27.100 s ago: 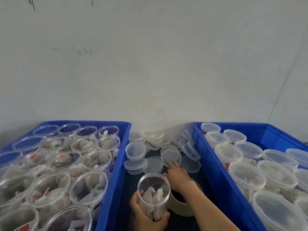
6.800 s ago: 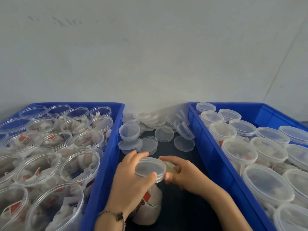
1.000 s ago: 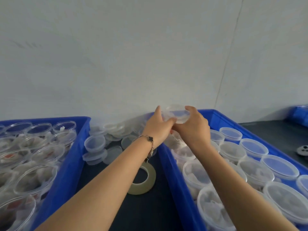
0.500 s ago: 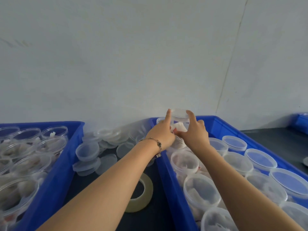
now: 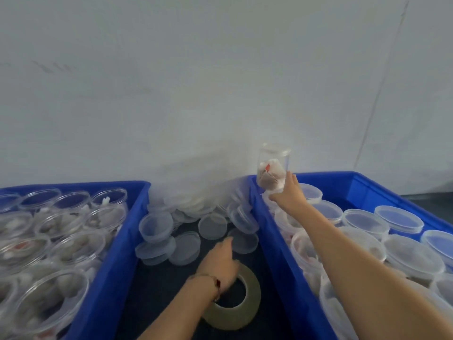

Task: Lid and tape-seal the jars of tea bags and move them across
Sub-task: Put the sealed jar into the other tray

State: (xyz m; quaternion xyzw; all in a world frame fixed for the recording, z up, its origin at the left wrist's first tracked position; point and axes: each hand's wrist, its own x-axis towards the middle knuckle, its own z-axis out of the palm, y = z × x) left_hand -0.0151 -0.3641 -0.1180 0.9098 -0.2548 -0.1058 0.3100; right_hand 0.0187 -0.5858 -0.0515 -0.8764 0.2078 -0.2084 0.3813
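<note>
Standing upright in right hand: jar

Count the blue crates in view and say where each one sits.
2. One crate on the left holds open jars; the other crate on the right holds lidded jars. The tape roll lies between them. Others may lie out of frame.

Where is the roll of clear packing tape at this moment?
In the head view, the roll of clear packing tape lies on the dark surface between the two blue plastic crates, low in the middle, just beneath the left hand.
</note>
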